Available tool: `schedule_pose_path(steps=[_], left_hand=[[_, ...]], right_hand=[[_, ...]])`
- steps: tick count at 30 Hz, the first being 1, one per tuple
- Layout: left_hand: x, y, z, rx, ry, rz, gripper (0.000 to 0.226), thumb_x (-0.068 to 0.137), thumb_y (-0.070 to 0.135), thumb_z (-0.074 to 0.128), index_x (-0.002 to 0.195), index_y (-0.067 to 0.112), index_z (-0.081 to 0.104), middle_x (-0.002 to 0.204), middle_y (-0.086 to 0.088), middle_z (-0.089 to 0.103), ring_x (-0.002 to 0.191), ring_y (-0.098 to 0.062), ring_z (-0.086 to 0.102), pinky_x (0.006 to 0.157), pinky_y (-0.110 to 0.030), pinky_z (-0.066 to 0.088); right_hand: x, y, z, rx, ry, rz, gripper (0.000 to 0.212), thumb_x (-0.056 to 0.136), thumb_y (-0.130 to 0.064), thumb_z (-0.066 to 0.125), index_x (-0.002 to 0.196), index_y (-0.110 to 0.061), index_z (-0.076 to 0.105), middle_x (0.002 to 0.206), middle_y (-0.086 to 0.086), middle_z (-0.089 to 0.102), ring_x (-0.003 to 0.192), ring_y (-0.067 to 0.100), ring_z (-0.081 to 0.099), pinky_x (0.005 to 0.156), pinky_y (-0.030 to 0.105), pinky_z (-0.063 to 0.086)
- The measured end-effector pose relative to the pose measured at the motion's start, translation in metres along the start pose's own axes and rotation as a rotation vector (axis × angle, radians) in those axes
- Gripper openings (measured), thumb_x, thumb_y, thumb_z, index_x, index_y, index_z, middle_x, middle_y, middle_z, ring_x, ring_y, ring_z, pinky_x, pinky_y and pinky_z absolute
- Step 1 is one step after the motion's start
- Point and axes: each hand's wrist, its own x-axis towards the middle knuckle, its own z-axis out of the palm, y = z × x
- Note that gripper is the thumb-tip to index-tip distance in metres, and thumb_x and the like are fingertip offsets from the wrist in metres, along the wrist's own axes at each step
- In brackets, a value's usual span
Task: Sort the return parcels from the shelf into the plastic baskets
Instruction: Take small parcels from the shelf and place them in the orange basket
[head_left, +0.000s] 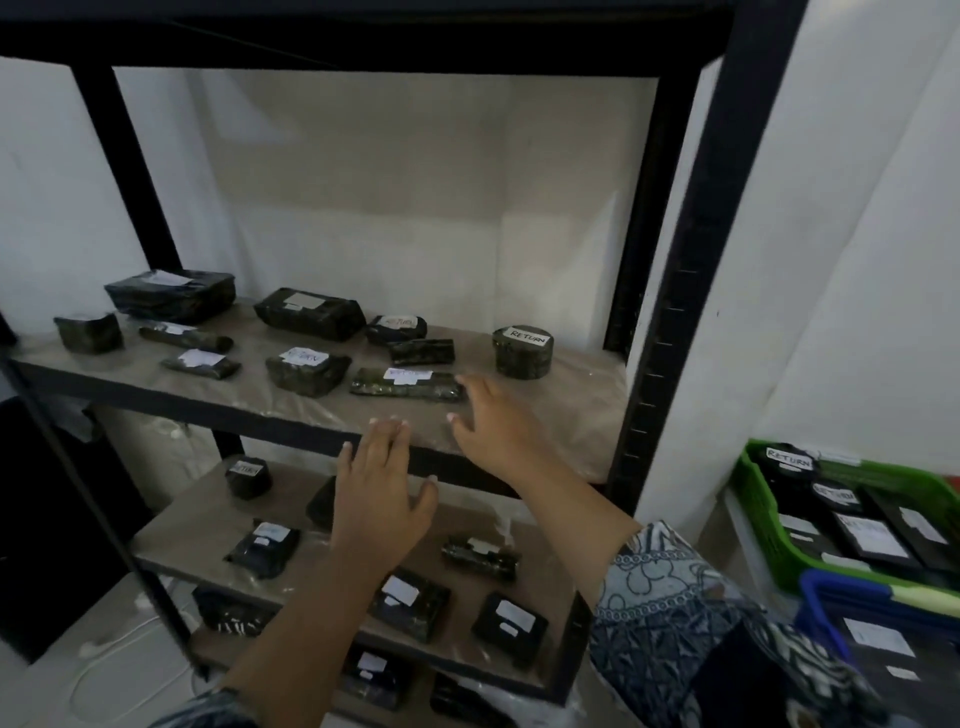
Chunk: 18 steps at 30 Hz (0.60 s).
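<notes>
Several black-wrapped parcels with white labels lie on the upper shelf board (561, 410). A flat parcel (408, 384) lies near the front, and a round parcel (522, 351) marked RETURN stands to its right. My right hand (491, 423) is raised with fingers spread, its fingertips at the flat parcel's right end. My left hand (382, 488) hovers open in front of the shelf edge, holding nothing. At the right, a green basket (756, 499) holds several labelled parcels, and a blue basket (823, 597) sits below it.
A black metal shelf post (691, 291) rises between the shelf and the baskets. The lower shelf board (192, 540) carries more black parcels. A white wall stands behind the shelf. White cables lie on the floor at lower left.
</notes>
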Motion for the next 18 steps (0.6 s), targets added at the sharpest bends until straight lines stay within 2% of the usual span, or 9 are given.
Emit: schedule_pose_path(steps=[2,5,8,10,11,13,15,18], left_hand=[[0.014,-0.020,0.001,0.007,0.002,0.019,0.067,0.084,0.050,0.033,0.135,0.009,0.044,0.142,-0.011,0.042,0.135,-0.027,0.034,0.109,-0.053,0.029],[0.021,-0.051,0.007,-0.007,-0.046,0.075,0.066,0.085,0.052,0.032,0.138,0.012,0.041,0.144,-0.008,0.040,0.137,-0.023,0.030,0.112,-0.051,0.023],[0.018,-0.072,0.012,-0.057,-0.069,0.173,0.064,0.086,0.047,0.043,0.141,0.016,0.035,0.146,-0.004,0.036,0.138,-0.018,0.024,0.115,-0.045,0.013],[0.018,-0.077,0.013,-0.085,-0.055,0.216,0.064,0.085,0.047,0.041,0.140,0.016,0.036,0.143,-0.003,0.039,0.136,-0.018,0.026,0.114,-0.043,0.014],[0.018,-0.077,0.013,-0.109,-0.048,0.222,0.063,0.085,0.048,0.040,0.139,0.016,0.037,0.141,-0.004,0.040,0.135,-0.018,0.027,0.113,-0.043,0.015],[0.017,-0.079,0.014,-0.156,-0.032,0.232,0.064,0.084,0.046,0.043,0.140,0.016,0.036,0.141,-0.005,0.040,0.135,-0.019,0.027,0.113,-0.043,0.018],[0.016,-0.082,0.016,-0.193,-0.031,0.246,0.068,0.083,0.041,0.056,0.141,0.016,0.033,0.143,-0.007,0.038,0.136,-0.019,0.023,0.112,-0.043,0.019],[0.014,-0.087,0.015,-0.189,-0.058,0.272,0.078,0.076,0.037,0.068,0.142,0.014,0.032,0.144,-0.009,0.038,0.135,-0.019,0.020,0.110,-0.043,0.018]], right_hand=[[0.018,-0.006,0.012,0.029,-0.009,0.057,0.058,0.094,-0.035,0.052,0.146,-0.023,0.029,0.151,0.000,0.031,0.136,0.019,0.034,0.109,0.036,0.034],[0.042,-0.015,0.028,0.104,-0.010,0.145,0.061,0.095,-0.033,0.052,0.148,-0.023,0.025,0.155,0.001,0.025,0.141,0.020,0.026,0.114,0.037,0.028],[0.055,-0.017,0.038,-0.013,-0.082,0.172,0.062,0.096,-0.040,0.047,0.150,-0.023,0.022,0.158,0.001,0.018,0.146,0.020,0.013,0.117,0.040,0.022],[0.057,-0.016,0.041,-0.095,-0.107,0.160,0.061,0.094,-0.045,0.047,0.147,-0.021,0.029,0.155,0.003,0.025,0.144,0.023,0.021,0.114,0.038,0.026],[0.057,-0.015,0.041,-0.102,-0.100,0.168,0.060,0.092,-0.048,0.049,0.143,-0.020,0.034,0.151,0.004,0.033,0.138,0.024,0.031,0.109,0.038,0.033],[0.054,-0.016,0.041,-0.081,-0.067,0.200,0.054,0.087,-0.052,0.056,0.129,-0.021,0.043,0.133,0.004,0.047,0.116,0.022,0.050,0.092,0.035,0.046],[0.049,-0.019,0.040,-0.064,-0.044,0.234,0.047,0.083,-0.053,0.062,0.115,-0.022,0.045,0.117,0.002,0.054,0.097,0.018,0.054,0.081,0.035,0.049],[0.039,-0.025,0.038,-0.027,-0.002,0.274,0.042,0.080,-0.050,0.068,0.105,-0.023,0.046,0.109,0.002,0.059,0.092,0.016,0.053,0.077,0.033,0.048]])
